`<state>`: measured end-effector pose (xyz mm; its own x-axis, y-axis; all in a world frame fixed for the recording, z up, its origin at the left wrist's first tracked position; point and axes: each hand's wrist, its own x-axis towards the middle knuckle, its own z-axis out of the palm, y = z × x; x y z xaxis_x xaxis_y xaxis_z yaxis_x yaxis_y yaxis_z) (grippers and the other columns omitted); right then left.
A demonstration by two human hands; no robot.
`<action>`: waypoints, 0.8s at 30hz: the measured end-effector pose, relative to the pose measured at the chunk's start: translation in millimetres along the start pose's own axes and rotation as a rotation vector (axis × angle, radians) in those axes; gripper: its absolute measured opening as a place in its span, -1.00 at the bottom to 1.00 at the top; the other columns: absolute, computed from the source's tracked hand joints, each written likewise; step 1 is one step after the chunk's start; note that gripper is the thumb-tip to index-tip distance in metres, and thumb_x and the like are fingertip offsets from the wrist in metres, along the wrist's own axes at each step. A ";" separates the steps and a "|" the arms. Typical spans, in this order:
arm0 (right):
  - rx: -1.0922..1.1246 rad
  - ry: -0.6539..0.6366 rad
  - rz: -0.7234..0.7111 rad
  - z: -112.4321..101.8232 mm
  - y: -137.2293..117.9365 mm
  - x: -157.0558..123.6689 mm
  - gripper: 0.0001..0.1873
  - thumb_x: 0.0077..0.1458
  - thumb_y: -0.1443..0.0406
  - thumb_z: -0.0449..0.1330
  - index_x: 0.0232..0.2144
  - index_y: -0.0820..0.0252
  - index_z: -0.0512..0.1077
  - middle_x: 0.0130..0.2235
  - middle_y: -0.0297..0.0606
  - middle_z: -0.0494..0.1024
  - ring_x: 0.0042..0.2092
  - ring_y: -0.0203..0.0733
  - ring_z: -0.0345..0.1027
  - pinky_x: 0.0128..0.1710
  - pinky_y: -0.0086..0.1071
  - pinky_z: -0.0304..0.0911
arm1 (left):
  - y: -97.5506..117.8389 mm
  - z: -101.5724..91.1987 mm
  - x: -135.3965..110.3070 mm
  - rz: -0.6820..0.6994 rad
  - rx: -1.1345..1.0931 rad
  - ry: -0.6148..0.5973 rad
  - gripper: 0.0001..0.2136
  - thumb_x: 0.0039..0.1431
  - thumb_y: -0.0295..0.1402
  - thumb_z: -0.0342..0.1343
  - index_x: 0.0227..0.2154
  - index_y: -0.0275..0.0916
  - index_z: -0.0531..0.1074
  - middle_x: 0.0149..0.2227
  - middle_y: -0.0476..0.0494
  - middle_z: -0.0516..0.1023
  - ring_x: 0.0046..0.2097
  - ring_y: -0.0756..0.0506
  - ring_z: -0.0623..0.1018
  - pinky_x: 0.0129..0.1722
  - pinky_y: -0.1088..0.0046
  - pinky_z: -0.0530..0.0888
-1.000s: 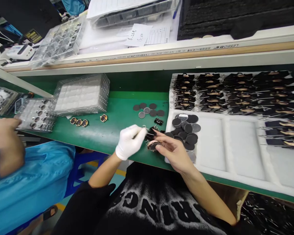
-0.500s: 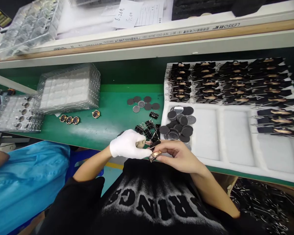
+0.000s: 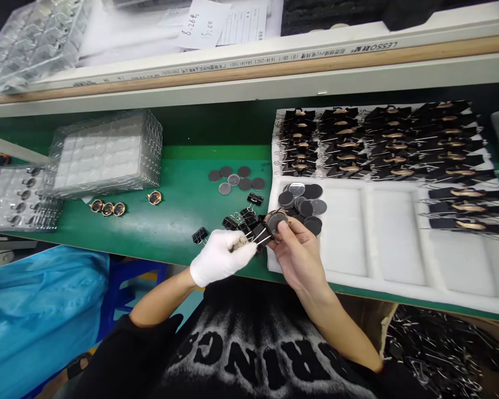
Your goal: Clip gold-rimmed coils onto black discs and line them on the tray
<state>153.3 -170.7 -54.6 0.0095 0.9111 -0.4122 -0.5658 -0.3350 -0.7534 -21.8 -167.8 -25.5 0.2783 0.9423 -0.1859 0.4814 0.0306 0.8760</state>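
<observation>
My left hand (image 3: 222, 256), in a white glove, is closed on the wire handles of a black binder clip (image 3: 261, 235). The clip's black body meets the left edge of a round watch case (image 3: 278, 223), gold-coloured at the rim; whether its jaws are on the rim I cannot tell. My bare right hand (image 3: 297, 252) pinches that case, its thumb over the grey disc on the face. Just beyond my left hand lie loose black binder clips (image 3: 246, 215), and one more clip (image 3: 199, 235) sits apart to the left.
Dark round discs (image 3: 305, 206) are heaped on a white foam tray (image 3: 347, 238), with rows of clipped cases (image 3: 393, 145) behind. More discs (image 3: 233, 180) lie on the green table. Several gold-rimmed cases (image 3: 107, 208) and stacked clear trays (image 3: 103, 155) are at left. A shelf edge (image 3: 241, 72) runs above.
My right hand has lifted away from my body and turned the watch case from edge-on to face up. My left hand has brought the binder clip against the case's left side.
</observation>
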 end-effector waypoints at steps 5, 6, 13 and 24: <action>-0.077 0.013 -0.059 0.5 0.1 0.4 -0.64 0.01 0.04 0.48 -0.23 0.09 0.60 -0.20 -0.25 0.67 -0.24 -0.20 0.51 -0.29 -0.34 0.50 | -5.4 4.2 -1.7 -0.046 -0.033 0.015 -0.61 0.18 -0.15 0.12 -0.66 -0.22 0.25 -0.65 0.06 0.26 -0.56 0.06 0.23 -0.53 0.49 0.18; -0.088 0.019 -0.071 0.5 0.3 0.6 -0.63 0.01 0.03 0.48 -0.23 0.10 0.60 -0.19 -0.24 0.67 -0.24 -0.18 0.52 -0.28 -0.32 0.50 | -6.2 4.2 -2.1 -0.048 -0.037 0.020 -0.61 0.19 -0.14 0.12 -0.66 -0.22 0.26 -0.65 0.06 0.27 -0.56 0.06 0.23 -0.53 0.49 0.19; -0.119 0.050 -0.116 2.7 7.1 0.7 -0.63 -0.02 0.05 0.51 -0.24 0.13 0.63 -0.23 -0.24 0.67 -0.23 -0.19 0.52 -0.15 -0.28 0.50 | -11.0 13.1 -5.2 -0.076 -0.074 0.021 -0.60 0.23 -0.12 0.11 -0.64 -0.22 0.28 -0.66 0.08 0.27 -0.58 0.07 0.25 -0.54 0.49 0.20; 0.317 0.039 0.037 -0.3 -11.4 -2.6 -0.67 -0.15 0.07 0.58 -0.39 0.06 0.61 -0.35 -0.43 0.56 -0.29 -0.32 0.47 -0.24 -0.43 0.53 | -52.3 -44.1 -30.5 0.184 0.874 0.253 -0.58 0.27 0.01 0.13 -0.51 -0.24 0.48 -0.57 -0.05 0.49 -0.53 -0.03 0.44 -0.45 0.41 0.18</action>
<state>160.0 -169.4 -45.1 0.0120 0.8876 -0.4604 -0.7952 -0.2707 -0.5426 -92.1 -183.4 -46.1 0.2726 0.9552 0.1157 0.9316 -0.2920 0.2164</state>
